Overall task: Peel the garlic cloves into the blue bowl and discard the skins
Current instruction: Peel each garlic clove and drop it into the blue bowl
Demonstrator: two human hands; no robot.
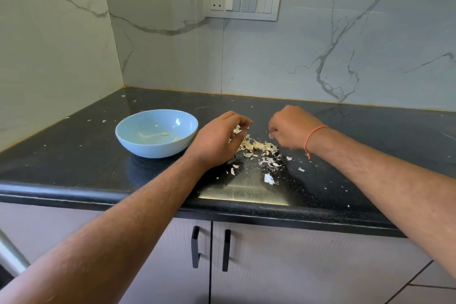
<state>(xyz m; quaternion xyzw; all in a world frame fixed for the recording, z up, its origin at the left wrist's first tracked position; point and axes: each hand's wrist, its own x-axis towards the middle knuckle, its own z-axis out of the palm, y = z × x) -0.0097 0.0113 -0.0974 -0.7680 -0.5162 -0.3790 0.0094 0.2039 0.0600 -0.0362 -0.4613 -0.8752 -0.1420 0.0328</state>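
A light blue bowl (128,128) stands on the black counter, left of my hands, with a few peeled garlic cloves (165,134) in its bottom. A pile of papery garlic skins (256,147) lies on the counter between my hands. My left hand (217,139) is at the pile's left end, its fingers curled down around some skins. My right hand (292,128), with an orange thread on the wrist, is at the pile's right end and pinches a small white piece of skin at its fingertips. Both palms are hidden.
Loose skin flakes (269,178) are scattered over the black counter (74,155) toward its front edge. Marble walls meet in a corner at back left, and a switch panel (241,3) is on the back wall. Cabinet doors with black handles (195,247) are below.
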